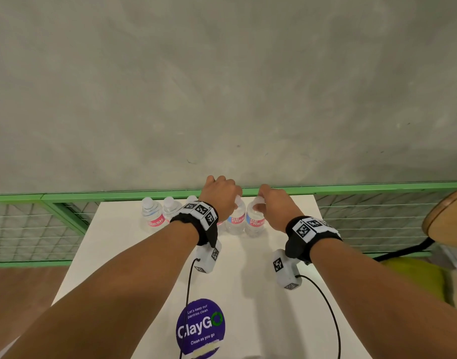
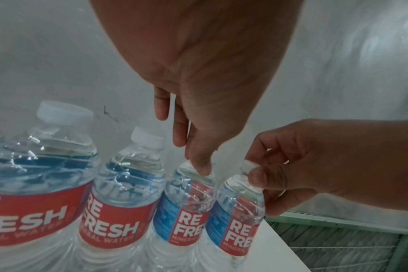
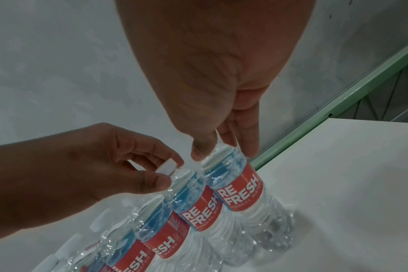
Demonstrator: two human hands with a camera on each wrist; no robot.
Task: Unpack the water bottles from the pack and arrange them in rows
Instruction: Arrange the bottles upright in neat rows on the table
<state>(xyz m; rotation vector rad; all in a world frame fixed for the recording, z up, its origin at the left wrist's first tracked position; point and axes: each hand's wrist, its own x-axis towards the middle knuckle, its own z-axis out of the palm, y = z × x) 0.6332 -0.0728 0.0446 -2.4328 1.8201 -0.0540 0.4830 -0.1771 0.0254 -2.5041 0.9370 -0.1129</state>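
Several clear water bottles with red REFRESH labels stand in one row along the far edge of the white table [image 1: 134, 268]. My left hand [image 1: 222, 198] pinches the white cap of the second bottle from the right [image 1: 235, 221], with its fingertips [image 2: 199, 165] on the bottle's top [image 2: 186, 202]. My right hand [image 1: 269, 200] pinches the cap of the rightmost bottle [image 1: 255, 222], which stands near the table's right edge [image 3: 240, 184]. The two held bottles stand upright and touch. The bottles further left [image 1: 152, 213] stand free of both hands.
A green mesh railing [image 1: 351, 189] runs behind the table in front of a grey wall. A purple ClayGO sticker [image 1: 200, 326] lies on the near tabletop. A round wooden top [image 1: 450, 218] and a yellow-green seat [image 1: 416, 275] are at the right.
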